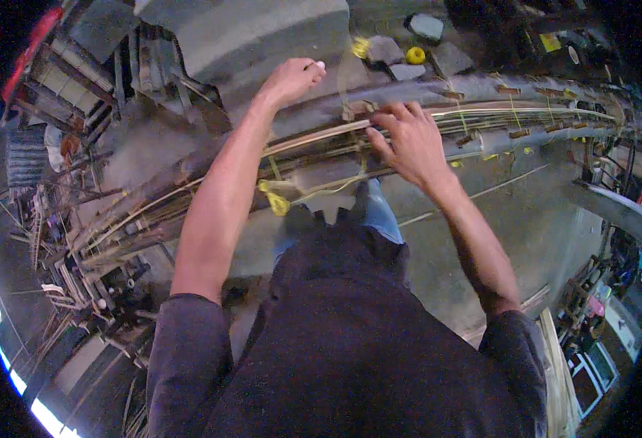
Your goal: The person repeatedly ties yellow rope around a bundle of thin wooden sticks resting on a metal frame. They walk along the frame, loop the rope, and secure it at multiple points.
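Bundle of long pale strips (314, 136): lies just on the body side of the far grey pipe (474, 86), long axis running left to right alongside it. Under or just beside the fingertips of the right hand (412, 142), the nearer hand, on the far pipe's body side, fingers bent and loosely parted; cannot tell whether pinching a strip or only resting over it. Left hand (292, 79) appears beyond the far pipe, apart from the bundle, fingers curled in; cannot tell whether anything is held. For edges, brown pegs (509, 91) along the far pipe, and parallel to it, nearer the body, the near grey pipe (493, 140). Room for moving seems upward and lengthwise with the far pipe; to its body side, grey floor (511, 182) and a clump of yellow ribbon (276, 201); beyond it, stones (385, 50).
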`<state>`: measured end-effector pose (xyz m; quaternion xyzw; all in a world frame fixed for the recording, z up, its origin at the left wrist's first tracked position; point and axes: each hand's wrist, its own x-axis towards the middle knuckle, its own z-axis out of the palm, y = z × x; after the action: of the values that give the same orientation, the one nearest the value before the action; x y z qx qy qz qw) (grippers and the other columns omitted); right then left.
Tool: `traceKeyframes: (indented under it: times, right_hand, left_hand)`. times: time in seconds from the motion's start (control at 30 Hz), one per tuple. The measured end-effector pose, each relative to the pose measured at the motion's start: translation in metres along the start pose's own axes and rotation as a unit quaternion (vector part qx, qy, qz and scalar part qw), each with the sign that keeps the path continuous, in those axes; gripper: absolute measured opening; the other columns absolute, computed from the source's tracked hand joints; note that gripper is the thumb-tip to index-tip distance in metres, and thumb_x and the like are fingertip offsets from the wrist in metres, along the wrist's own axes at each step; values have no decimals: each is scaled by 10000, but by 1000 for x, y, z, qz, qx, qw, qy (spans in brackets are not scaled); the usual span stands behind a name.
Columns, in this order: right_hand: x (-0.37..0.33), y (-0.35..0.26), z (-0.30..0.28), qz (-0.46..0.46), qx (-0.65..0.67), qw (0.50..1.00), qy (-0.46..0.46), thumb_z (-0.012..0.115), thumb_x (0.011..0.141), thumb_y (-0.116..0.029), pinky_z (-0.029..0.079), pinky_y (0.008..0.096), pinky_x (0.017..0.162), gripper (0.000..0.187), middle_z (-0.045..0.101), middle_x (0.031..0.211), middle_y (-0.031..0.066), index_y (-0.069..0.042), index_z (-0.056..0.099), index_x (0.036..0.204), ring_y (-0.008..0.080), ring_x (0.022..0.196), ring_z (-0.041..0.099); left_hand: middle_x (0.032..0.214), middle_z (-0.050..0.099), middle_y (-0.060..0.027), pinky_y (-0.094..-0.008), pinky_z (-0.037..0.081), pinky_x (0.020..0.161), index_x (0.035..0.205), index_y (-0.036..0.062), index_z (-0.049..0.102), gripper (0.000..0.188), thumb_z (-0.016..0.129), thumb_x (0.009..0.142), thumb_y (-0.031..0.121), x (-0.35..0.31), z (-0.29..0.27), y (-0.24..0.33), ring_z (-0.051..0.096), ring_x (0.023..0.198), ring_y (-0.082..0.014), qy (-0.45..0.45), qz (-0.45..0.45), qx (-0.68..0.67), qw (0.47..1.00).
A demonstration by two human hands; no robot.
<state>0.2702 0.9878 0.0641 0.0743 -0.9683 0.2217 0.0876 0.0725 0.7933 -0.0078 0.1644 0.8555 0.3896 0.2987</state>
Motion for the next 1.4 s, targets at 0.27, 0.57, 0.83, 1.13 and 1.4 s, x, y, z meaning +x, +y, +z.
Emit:
traceKeyframes:
  times: [0.27,0.57,0.83,1.13,1.4]
  right_hand:
    - [-172,-62,18,413,233,879,47,586,908,-103,470,317,878,166,687,994,81,-3,672,1009,166,941,624]
    - [-105,-202,139,543,630,554,34,624,914,-165,483,294,814,369,657,962,74,-14,581,1249,142,907,597]
    - [69,-229,-57,-100,-12,969,-225,603,803,-80,519,383,746,118,658,885,159,-37,677,884,291,853,652]
    - [162,-107,121,21,13,963,-268,430,962,-435,477,421,623,473,647,793,127,-31,661,880,294,685,611]
    - [-18,-171,78,-58,358,892,-270,523,882,-172,513,442,712,164,630,731,180,-30,586,832,370,764,635]
  left_hand:
    - [973,650,-129,-387,479,854,1069,82,672,351,552,918,375,-139,-118,-69,618,967,-298,-112,222,141,958]
    - [847,631,-102,-445,490,724,874,63,637,383,508,935,419,-144,-120,-21,619,841,-339,141,400,257,869]
    - [893,666,-137,-429,504,725,957,86,648,171,558,903,222,-203,-3,-68,646,832,-325,199,182,153,951]
    - [777,679,-126,-427,508,645,861,102,696,182,597,880,253,-193,16,-49,655,728,-304,268,188,210,921]
    - [793,671,-100,-420,475,677,867,107,681,207,561,910,270,-192,9,-54,649,757,-298,239,120,148,952]
